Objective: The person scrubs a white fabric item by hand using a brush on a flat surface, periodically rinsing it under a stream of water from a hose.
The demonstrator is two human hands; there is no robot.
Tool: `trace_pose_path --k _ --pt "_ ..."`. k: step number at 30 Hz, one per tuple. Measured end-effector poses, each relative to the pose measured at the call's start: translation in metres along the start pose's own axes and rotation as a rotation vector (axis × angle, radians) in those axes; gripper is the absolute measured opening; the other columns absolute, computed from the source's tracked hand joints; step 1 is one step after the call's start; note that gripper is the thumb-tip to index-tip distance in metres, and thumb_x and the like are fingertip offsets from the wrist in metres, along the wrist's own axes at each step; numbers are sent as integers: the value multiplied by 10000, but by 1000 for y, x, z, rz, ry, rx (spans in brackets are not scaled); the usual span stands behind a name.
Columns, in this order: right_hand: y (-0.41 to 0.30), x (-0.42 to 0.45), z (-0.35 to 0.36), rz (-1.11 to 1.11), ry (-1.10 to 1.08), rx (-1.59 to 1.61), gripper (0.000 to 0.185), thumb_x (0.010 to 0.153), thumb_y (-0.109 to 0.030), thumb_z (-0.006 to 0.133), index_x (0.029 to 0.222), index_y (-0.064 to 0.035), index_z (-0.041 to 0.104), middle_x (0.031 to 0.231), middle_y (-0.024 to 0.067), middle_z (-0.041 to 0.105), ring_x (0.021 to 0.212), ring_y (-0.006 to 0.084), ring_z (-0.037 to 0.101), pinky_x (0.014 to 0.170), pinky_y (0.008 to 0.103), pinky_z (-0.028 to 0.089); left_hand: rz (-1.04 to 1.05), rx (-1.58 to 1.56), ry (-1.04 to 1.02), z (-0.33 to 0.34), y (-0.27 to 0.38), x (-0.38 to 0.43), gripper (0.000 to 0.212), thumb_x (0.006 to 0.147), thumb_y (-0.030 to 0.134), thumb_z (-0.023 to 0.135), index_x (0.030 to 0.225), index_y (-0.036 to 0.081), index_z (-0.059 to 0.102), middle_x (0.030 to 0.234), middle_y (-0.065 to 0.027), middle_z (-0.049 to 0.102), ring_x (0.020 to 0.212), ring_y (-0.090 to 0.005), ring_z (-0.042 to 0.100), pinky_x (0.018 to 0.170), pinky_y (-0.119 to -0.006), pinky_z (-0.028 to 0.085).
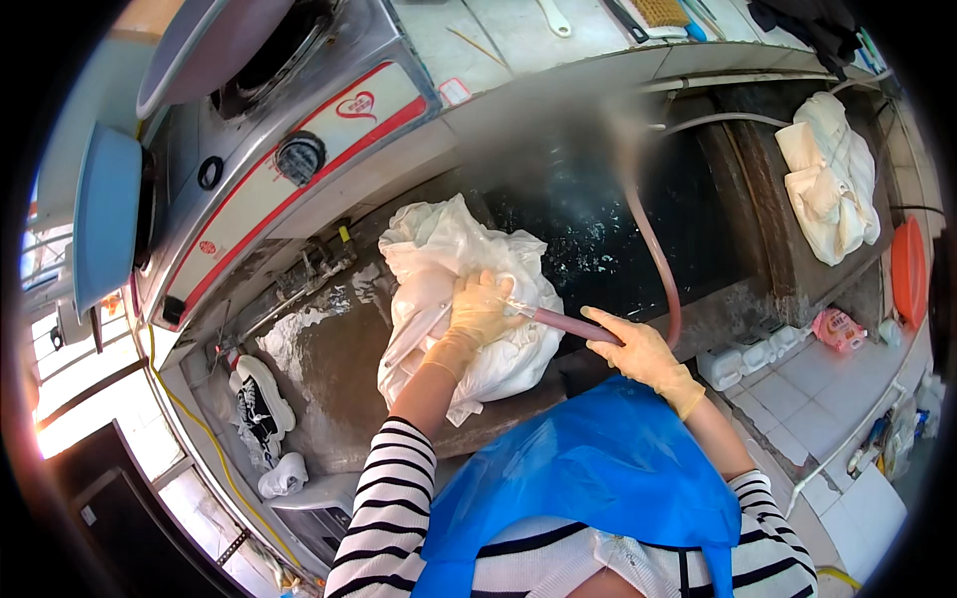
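Observation:
A heap of wet white fabric (516, 366) lies bunched on the dark stone ledge of a washing trough. My left hand (478, 310), in a pale yellow rubber glove, presses down on top of it; whether the fingertips grip a fold is hidden. My right hand (647, 355), gloved alike, holds a pink hose (572, 325) near its end, with the index finger stretched out. Water runs from the hose mouth beside my left fingers onto the fabric. Behind my right hand the hose (654, 247) curves up across the dark water (598, 224) of the trough.
A second white cloth bundle (830, 179) sits on the right ledge. A gas stove (299, 161) with basins is at upper left; brushes (658, 13) lie on the tiled counter. Black-and-white sneakers (262, 404) stand at left, plastic jugs (721, 368) at right. A lens smudge blurs the trough's back.

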State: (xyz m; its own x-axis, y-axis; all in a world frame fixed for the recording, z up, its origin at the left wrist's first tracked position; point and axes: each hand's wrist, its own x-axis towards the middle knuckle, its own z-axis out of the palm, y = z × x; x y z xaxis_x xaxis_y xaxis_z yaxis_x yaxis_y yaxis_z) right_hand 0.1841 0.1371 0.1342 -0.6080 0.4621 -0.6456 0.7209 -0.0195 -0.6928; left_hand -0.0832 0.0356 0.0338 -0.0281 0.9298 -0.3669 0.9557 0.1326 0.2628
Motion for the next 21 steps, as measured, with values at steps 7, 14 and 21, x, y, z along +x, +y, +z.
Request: trace_pose_path --k 7,14,21 --pt "6 14 4 -1 -47 4 559 906 -299 685 1426 -175 520 1287 153 637 1132 379 621 953 437 492 -180 -141 -236 18 -15 34 411 765 463 734 1042 167 664 1069 -146 655 971 -371 648 856 -489 490" --pt "15 15 -16 160 -16 104 556 904 -274 696 1431 -212 529 780 101 682 629 210 657 639 353 530 -280 -68 -250 -17 24 38 516 783 416 728 1132 50 624 1340 -191 543 1268 -403 499 1056 -584 353" --pt "33 15 -22 157 24 41 576 900 -311 681 1439 -199 511 977 154 709 844 317 690 797 408 533 171 47 21 -23 -3 70 965 596 486 868 1288 -84 511 1538 -219 312 1406 -449 260 1172 -586 177"
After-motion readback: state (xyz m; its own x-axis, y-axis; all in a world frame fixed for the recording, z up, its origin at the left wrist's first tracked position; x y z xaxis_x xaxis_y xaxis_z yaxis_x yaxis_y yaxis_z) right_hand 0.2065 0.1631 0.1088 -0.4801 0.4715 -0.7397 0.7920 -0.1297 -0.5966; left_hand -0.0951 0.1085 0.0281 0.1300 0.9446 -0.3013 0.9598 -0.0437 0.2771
